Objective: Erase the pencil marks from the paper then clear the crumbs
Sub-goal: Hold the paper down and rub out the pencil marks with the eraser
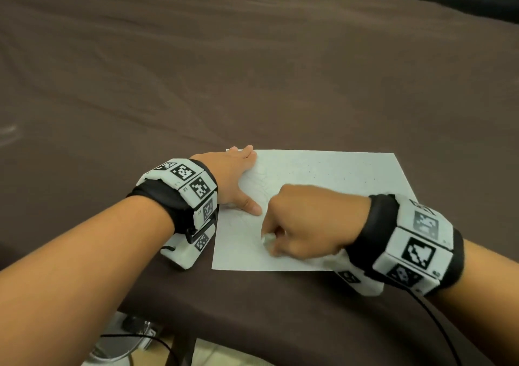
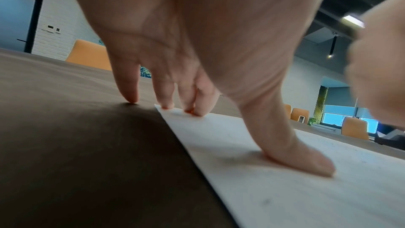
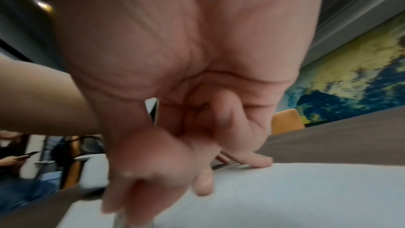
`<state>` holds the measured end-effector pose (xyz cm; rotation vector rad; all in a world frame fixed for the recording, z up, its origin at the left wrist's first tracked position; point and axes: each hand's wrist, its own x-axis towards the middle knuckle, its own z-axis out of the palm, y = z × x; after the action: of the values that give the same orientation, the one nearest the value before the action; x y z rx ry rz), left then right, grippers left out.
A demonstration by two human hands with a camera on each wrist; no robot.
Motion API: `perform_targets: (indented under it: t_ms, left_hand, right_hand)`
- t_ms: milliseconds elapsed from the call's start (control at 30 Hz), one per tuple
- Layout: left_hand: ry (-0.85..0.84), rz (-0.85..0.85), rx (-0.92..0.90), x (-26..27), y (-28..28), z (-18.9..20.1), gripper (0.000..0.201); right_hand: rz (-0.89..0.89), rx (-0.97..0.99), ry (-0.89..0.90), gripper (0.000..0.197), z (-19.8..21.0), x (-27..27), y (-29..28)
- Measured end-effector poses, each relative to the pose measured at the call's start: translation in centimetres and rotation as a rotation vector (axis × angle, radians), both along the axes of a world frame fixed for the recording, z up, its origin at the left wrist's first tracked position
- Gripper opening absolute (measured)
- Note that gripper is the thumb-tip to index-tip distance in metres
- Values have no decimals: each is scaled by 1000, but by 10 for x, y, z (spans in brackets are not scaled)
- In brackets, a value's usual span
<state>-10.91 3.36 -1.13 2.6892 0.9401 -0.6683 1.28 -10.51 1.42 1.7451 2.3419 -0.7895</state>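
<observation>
A white sheet of paper [image 1: 323,174] lies on the brown table near its front edge, with faint pencil marks and dark specks of crumbs across its upper part. My left hand [image 1: 236,177] lies flat on the paper's left edge, fingers straight, thumb [image 2: 302,159] pressing the sheet [image 2: 285,197]. My right hand [image 1: 303,225] is curled into a fist over the lower middle of the paper and pinches a small white eraser [image 1: 268,239] against the sheet. In the right wrist view the right hand [image 3: 175,145] is blurred above the paper [image 3: 285,197] and the eraser is hidden.
The brown table [image 1: 252,71] stretches far beyond the paper. Its front edge runs just below my wrists, with a cable and grey objects [image 1: 126,334] on the floor. Orange chairs [image 2: 89,55] stand at the table's far side.
</observation>
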Motion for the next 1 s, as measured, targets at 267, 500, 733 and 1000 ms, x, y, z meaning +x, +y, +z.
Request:
perform_targets:
  t_ms: [267,500,733,1000]
  left_hand:
    - [-7,16,9,0,-3,1,122]
    - [-3,9,-6,0,-2,2,122]
    - [-6,13,-1,0,-2,2,122]
    - [-12,6,-1,0,1,-1,123]
  right_hand:
    - [-110,11,-30,31,1,20,19]
    - [-102,-41,19,22,-4,19,8]
    - [-76,-70,-6,21,2,24,16]
    - [-269,16,-38,13,7,45,42]
